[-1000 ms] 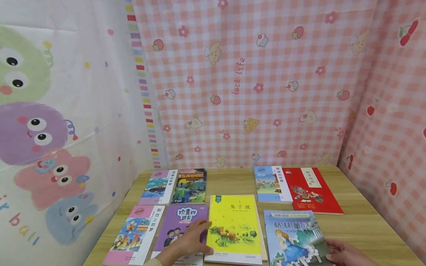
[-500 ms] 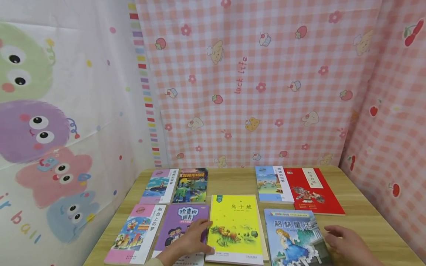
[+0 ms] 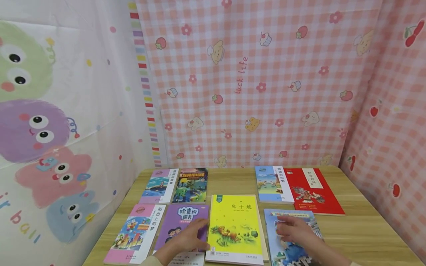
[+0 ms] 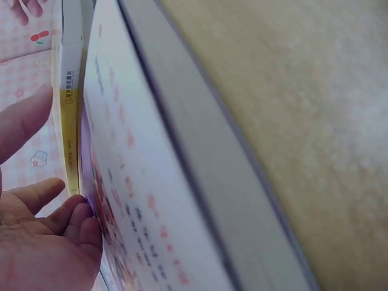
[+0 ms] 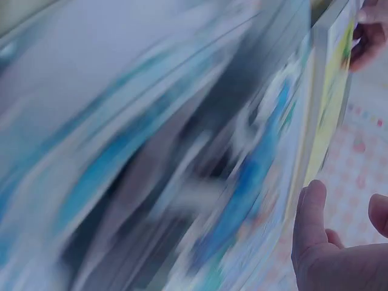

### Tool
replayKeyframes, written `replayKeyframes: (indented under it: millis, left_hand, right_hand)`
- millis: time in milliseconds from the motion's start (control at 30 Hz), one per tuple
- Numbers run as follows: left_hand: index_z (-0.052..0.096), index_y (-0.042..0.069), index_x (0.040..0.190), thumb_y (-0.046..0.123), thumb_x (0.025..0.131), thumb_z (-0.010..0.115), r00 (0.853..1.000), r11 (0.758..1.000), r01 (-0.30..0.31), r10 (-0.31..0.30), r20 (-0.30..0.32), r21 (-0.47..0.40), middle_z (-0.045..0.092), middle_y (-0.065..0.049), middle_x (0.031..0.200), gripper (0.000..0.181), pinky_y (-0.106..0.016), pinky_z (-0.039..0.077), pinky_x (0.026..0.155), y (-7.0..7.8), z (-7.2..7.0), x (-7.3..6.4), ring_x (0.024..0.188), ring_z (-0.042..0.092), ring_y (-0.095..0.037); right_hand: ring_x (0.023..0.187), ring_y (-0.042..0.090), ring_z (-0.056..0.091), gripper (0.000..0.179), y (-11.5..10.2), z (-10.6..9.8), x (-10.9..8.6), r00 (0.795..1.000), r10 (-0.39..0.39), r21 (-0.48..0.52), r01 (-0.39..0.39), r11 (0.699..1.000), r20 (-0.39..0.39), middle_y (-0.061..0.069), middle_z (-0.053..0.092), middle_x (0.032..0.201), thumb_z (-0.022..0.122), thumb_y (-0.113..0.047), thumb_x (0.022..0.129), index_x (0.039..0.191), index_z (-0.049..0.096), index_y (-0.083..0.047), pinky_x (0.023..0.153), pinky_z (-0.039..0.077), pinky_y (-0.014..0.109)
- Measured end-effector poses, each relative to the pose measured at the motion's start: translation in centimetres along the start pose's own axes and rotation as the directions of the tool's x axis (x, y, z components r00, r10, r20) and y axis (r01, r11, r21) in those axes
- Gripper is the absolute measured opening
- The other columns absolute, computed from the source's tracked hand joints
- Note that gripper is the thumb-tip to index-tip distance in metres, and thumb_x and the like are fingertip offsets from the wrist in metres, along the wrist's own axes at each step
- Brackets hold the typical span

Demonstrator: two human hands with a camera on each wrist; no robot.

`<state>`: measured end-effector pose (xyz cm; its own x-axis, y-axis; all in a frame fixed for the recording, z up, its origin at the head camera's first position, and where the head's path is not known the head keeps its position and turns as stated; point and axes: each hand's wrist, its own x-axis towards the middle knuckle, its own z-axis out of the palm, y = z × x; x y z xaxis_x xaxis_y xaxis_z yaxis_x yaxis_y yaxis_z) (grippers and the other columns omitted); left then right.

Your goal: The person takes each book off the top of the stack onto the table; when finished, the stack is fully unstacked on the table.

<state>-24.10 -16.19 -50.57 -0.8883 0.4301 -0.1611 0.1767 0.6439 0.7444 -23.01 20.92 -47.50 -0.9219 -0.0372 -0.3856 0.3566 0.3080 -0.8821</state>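
A yellow book (image 3: 234,225) lies flat at the front middle of the table, with a pale cover edge (image 3: 265,244) showing beneath it on the right. My left hand (image 3: 186,238) is over a purple book (image 3: 173,231), fingertips and thumb right at the yellow book's left edge. In the left wrist view its fingers are loosely bent, beside the yellow spine (image 4: 71,115). My right hand (image 3: 296,232) is above a blue fairy-tale book (image 3: 277,247), covering part of its picture. Its fingers reach left and hold nothing; the right wrist view shows index finger and thumb (image 5: 312,212) spread apart.
A pink book (image 3: 134,234) lies at the front left. Behind are another pink book (image 3: 158,186), a dark green illustrated book (image 3: 190,186), a light blue book (image 3: 271,186) and a red book (image 3: 316,192). Printed cloths (image 3: 249,92) hang around the wooden table (image 3: 229,181).
My right hand has let go of the blue book's right edge and moved left over its cover. My left hand has shifted slightly off the yellow book's edge.
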Motion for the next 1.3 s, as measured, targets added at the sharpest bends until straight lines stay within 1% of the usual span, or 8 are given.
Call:
replayKeyframes:
  millis: [167,300,433,700,867,1000,1133,1300]
  left_hand:
    - [0.048,0.002,0.145,0.014,0.077,0.083,1.000,1.000,-0.002,0.002,-0.008,-0.005,0.042,-0.020,0.147,0.077,-0.062,0.028,0.109,-0.6,0.0,0.2,0.138,0.033,-0.045]
    - [0.051,0.006,0.144,0.016,0.076,0.084,1.000,1.000,0.014,-0.014,-0.015,0.014,0.043,-0.017,0.147,0.077,-0.062,0.029,0.109,-0.9,0.1,0.4,0.138,0.034,-0.043]
    - [0.052,0.010,0.144,0.018,0.077,0.084,0.999,0.999,0.033,-0.033,-0.006,0.023,0.042,-0.015,0.148,0.075,-0.063,0.029,0.108,-0.8,0.3,0.5,0.139,0.033,-0.042]
    - [0.050,0.008,0.146,0.018,0.080,0.082,0.999,0.999,0.037,-0.037,0.019,0.037,0.040,-0.014,0.149,0.074,-0.061,0.031,0.108,-0.6,0.1,0.4,0.140,0.029,-0.041]
    - [0.050,0.006,0.145,0.017,0.080,0.081,0.999,0.999,0.032,-0.033,0.023,0.030,0.040,-0.015,0.149,0.073,-0.061,0.030,0.108,-0.6,0.2,0.4,0.140,0.029,-0.042]
    - [0.050,0.006,0.145,0.017,0.080,0.081,0.999,0.999,0.036,-0.037,0.021,0.022,0.040,-0.014,0.149,0.073,-0.061,0.030,0.109,-0.5,0.2,0.2,0.140,0.029,-0.041]
    - [0.049,0.004,0.145,0.019,0.081,0.081,1.000,1.000,0.002,-0.003,0.028,0.027,0.039,-0.016,0.149,0.073,-0.061,0.030,0.108,-0.5,0.1,0.2,0.140,0.029,-0.043]
    - [0.048,0.002,0.145,0.028,0.081,0.082,0.999,0.997,-0.042,0.039,0.038,0.070,0.038,-0.019,0.149,0.077,-0.062,0.030,0.107,-0.7,0.1,0.1,0.139,0.029,-0.044]
  right_hand:
    - [0.100,0.030,0.066,0.056,-0.7,3.3,1.1,0.998,0.009,0.060,-0.012,0.998,0.055,0.025,0.062,0.119,0.064,-0.005,0.093,0.140,0.041,0.015,0.083,0.056,0.044]
    - [0.100,0.030,0.067,0.057,-0.6,4.4,1.5,0.994,0.023,0.094,-0.034,0.995,0.108,0.025,0.061,0.120,0.061,-0.005,0.095,0.142,0.036,0.016,0.085,0.055,0.044]
    - [0.102,0.031,0.067,0.059,-0.5,4.6,1.5,0.989,0.043,0.144,-0.064,0.987,0.141,0.024,0.063,0.119,0.058,-0.006,0.096,0.143,0.031,0.018,0.089,0.054,0.045]
    - [0.091,0.023,0.067,0.059,-1.0,5.4,1.7,0.994,0.083,0.188,-0.094,0.978,0.066,0.021,0.066,0.110,0.058,-0.006,0.095,0.141,0.031,0.020,0.082,0.055,0.039]
    - [0.092,0.022,0.065,0.060,-1.2,5.4,1.8,0.992,0.102,0.215,-0.115,0.970,0.071,0.019,0.066,0.110,0.059,-0.007,0.094,0.140,0.033,0.021,0.088,0.052,0.041]
    - [0.090,0.021,0.064,0.057,-1.1,5.5,2.1,0.992,0.069,0.180,-0.086,0.980,0.102,0.014,0.069,0.109,0.062,-0.012,0.095,0.139,0.040,0.017,0.086,0.051,0.040]
    - [0.091,0.025,0.068,0.055,-0.9,5.7,2.3,0.990,0.015,0.165,-0.039,0.986,0.142,0.014,0.070,0.109,0.060,-0.011,0.097,0.142,0.040,0.014,0.081,0.055,0.041]
    - [0.092,0.032,0.070,0.053,-0.8,4.9,2.2,0.995,-0.015,0.168,-0.001,0.986,0.095,0.018,0.069,0.109,0.059,-0.004,0.096,0.142,0.039,0.014,0.077,0.058,0.045]
